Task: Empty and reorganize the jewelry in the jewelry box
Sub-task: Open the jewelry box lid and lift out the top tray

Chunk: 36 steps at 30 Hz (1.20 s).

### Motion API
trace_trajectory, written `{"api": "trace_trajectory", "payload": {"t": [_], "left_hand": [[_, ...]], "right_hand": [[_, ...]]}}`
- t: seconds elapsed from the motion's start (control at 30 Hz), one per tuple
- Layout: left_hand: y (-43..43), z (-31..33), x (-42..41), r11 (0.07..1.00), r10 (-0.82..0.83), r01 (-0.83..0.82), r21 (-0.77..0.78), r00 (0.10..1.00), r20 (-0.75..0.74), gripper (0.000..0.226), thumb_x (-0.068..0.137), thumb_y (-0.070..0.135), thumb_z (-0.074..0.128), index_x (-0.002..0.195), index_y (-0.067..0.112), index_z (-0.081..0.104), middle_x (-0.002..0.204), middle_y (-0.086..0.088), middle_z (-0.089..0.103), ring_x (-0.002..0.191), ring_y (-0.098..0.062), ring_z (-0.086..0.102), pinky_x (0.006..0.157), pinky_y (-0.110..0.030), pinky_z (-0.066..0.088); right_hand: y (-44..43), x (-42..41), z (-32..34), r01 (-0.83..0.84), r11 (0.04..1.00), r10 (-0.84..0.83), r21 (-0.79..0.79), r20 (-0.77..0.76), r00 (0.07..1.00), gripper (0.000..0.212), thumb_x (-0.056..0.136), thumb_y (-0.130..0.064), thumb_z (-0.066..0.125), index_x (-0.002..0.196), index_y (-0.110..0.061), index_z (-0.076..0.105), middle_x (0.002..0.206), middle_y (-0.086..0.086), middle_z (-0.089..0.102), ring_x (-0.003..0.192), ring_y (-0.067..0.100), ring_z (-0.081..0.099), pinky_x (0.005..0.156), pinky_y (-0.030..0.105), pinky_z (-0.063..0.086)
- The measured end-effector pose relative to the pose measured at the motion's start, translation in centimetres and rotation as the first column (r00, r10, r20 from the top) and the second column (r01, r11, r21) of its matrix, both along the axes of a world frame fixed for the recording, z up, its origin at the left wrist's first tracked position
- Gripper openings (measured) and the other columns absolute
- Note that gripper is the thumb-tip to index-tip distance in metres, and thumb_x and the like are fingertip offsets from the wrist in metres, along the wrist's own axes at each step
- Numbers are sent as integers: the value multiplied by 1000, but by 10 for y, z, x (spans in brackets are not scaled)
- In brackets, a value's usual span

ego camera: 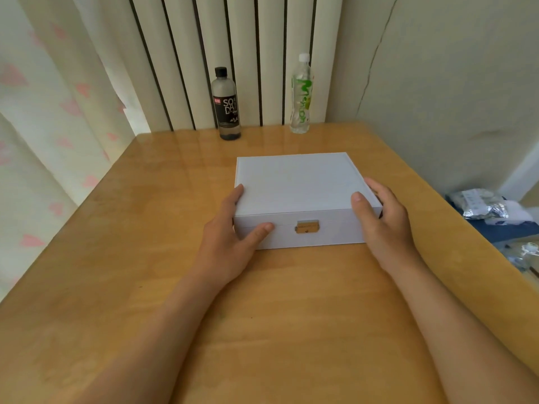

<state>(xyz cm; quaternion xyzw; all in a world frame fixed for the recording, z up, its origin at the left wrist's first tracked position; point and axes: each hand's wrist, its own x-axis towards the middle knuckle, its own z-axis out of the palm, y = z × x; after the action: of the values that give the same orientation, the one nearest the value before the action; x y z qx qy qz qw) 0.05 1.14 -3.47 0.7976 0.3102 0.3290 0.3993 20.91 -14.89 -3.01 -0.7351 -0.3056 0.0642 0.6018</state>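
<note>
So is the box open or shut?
Shut. The lid lies flat on the box and the gold clasp sits across the front seam. What is inside cannot be seen.

Box (297, 185) shut, contents hidden; pkts (481, 204) blurry, R edge.

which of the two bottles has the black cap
The left one, the dark-labelled soda bottle; the clear bottle to its right has a white cap and green lettering.
</note>
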Motion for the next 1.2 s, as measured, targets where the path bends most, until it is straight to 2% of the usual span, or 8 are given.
{"api": "trace_trajectory", "payload": {"t": [0.17, 0.37, 0.5, 0.63, 0.73, 0.83, 0.93, 1.2], "left_hand": [[-2, 3, -5, 997, 59, -59, 54, 998, -6, 76, 85, 40, 75, 150, 29, 37, 126, 12, 52, 105, -8, 49, 84, -5, 38], [13, 13, -36, 981, 182, -177, 85, 982, -58, 71, 81, 41, 78, 142, 32, 44, 124, 10, 52, 110, -14, 54, 86, -23, 46], [11, 13, -35, 926, 223, -169, 338, 966, -127, 69, 77, 44, 79, 137, 24, 52, 146, 1, 40, 126, -15, 43, 97, -27, 41], [4, 6, -26, 770, 299, -145, 621, 942, -151, 62, 73, 48, 72, 128, 20, 61, 148, -14, 42, 131, -38, 44, 101, -54, 45], [-2, 4, -24, 820, 321, -152, 552, 920, -223, 74, 76, 58, 69, 139, 27, 47, 158, -16, 24, 142, -40, 27, 108, -57, 40], [-6, 2, -23, 897, 320, -214, 387, 919, -232, 105, 72, 60, 76, 153, 29, 18, 162, -12, 1, 148, -38, 17, 113, -48, 34], [-9, -3, -22, 920, 295, -229, 319, 939, -175, 119, 69, 57, 80, 155, 27, 3, 158, -13, 10, 142, -35, 30, 108, -42, 39], [-7, -9, -15, 908, 312, -269, 320, 946, -89, 114, 69, 53, 79, 155, 22, 11, 149, -10, 23, 134, -30, 38, 102, -34, 40]], "right_hand": [[4, -5, 1, 1, 999, 0, -39, 39, 999, 70, 85, -58, 54, 145, -23, 47, 141, -10, 54, 128, 8, 50, 109, 37, 43], [20, -30, 1, -162, 969, 185, -185, 115, 976, 72, 88, -45, 72, 150, -29, 38, 137, -20, 46, 124, -2, 43, 92, 6, 33], [20, -35, 0, -83, 955, 166, -283, 281, 945, 77, 85, -40, 74, 150, -25, 37, 152, -7, 34, 137, 8, 34, 106, 22, 30], [29, -49, 0, 41, 938, 189, -343, 607, 772, 67, 85, -39, 71, 143, -16, 47, 160, 8, 19, 148, 26, 18, 114, 38, 30], [31, -51, 7, 85, 906, 245, -415, 678, 693, 69, 83, -45, 68, 142, -16, 48, 159, 10, 22, 146, 30, 19, 108, 47, 40], [32, -53, 12, 123, 889, 245, -441, 685, 687, 67, 81, -48, 69, 138, -18, 50, 160, 9, 21, 146, 30, 19, 103, 47, 45], [33, -60, 7, 140, 900, 192, -412, 664, 723, 72, 78, -48, 69, 141, -21, 48, 160, 11, 18, 148, 31, 16, 103, 48, 46], [36, -62, 3, 157, 899, 180, -408, 673, 718, 75, 79, -48, 67, 145, -23, 43, 161, 13, 13, 150, 33, 7, 105, 51, 43]]}}
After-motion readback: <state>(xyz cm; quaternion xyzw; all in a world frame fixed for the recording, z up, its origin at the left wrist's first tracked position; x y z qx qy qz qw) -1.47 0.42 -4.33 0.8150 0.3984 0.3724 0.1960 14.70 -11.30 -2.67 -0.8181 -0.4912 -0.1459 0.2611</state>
